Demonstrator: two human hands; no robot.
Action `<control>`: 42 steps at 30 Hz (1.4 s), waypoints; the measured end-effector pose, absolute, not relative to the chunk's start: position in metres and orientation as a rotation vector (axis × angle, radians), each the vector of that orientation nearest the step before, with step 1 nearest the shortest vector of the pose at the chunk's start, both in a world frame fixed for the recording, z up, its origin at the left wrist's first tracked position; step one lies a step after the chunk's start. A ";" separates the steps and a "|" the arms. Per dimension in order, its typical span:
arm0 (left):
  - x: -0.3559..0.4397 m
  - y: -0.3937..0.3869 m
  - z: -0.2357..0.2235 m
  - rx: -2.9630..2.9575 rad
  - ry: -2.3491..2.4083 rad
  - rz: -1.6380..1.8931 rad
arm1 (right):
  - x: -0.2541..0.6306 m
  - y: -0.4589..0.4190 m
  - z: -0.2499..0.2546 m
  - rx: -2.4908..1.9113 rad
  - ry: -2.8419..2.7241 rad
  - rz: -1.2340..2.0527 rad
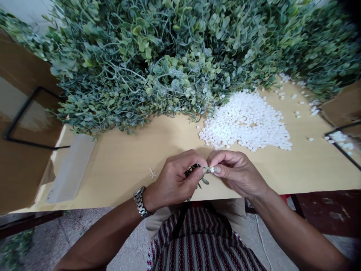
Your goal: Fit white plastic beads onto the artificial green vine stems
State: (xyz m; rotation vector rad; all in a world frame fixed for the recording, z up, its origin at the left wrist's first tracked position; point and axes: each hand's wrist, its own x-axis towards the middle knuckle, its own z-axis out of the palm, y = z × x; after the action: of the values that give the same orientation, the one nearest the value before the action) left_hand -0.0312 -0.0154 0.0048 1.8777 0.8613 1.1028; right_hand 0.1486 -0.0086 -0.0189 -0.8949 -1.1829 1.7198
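Observation:
My left hand point(176, 177), with a metal watch on its wrist, is closed round a small green artificial sprig point(203, 180) whose leaves poke out below the fingers. My right hand point(235, 171) pinches a tiny white piece point(211, 170) against the tip of the sprig's stem. Both hands meet above the near edge of the light wooden table point(118, 162). Just beyond them lies a heap of small white pieces point(246, 122). A big pile of artificial green sprigs point(158, 60) fills the back of the table.
A white flat strip point(70, 169) lies at the table's left edge. Cardboard boxes with black wire frames stand at the left point(25, 124) and right point(342, 120). Loose white pieces point(299, 101) are scattered at the back right. A small white star-shaped scrap point(152, 173) lies near my left hand.

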 end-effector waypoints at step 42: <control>-0.027 -0.015 0.000 1.811 0.989 1.193 | 0.142 -0.012 -0.029 -0.947 -1.198 1.661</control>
State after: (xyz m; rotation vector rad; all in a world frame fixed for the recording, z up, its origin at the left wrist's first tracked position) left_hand -0.0267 -0.0149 -0.0001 1.8110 0.9892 1.1931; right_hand 0.1415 -0.0122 -0.0286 -0.9469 -1.1978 1.6609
